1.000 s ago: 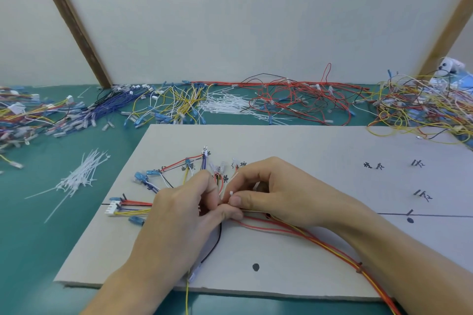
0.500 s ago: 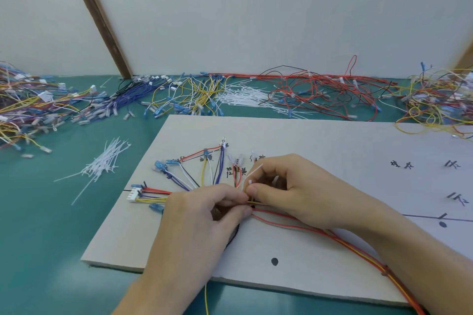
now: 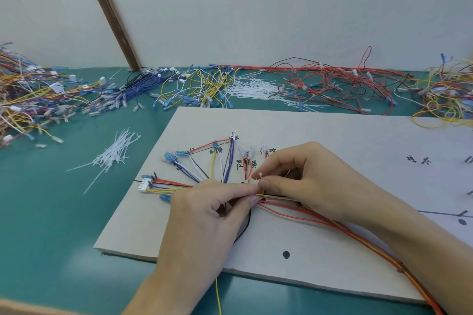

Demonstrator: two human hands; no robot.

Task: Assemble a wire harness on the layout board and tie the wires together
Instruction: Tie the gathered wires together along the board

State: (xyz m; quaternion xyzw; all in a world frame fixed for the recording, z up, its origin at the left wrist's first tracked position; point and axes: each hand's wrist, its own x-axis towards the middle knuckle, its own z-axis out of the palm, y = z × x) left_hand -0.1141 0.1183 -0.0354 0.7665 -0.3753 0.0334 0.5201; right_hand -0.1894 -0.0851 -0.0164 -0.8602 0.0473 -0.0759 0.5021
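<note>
The right hand (image 3: 304,181) pinches a white cable tie (image 3: 258,178) between thumb and forefinger, its head poking up just above the fingertips. The left hand (image 3: 210,215) meets it fingertip to fingertip, its thumb and forefinger closed on the wire bundle (image 3: 286,208) at the point where the coloured leads fan out. That bundle lies on the layout board (image 3: 332,135), running under the right wrist toward the near right corner, with loose cable ties (image 3: 115,153) well apart on the green table (image 3: 51,212).
</note>
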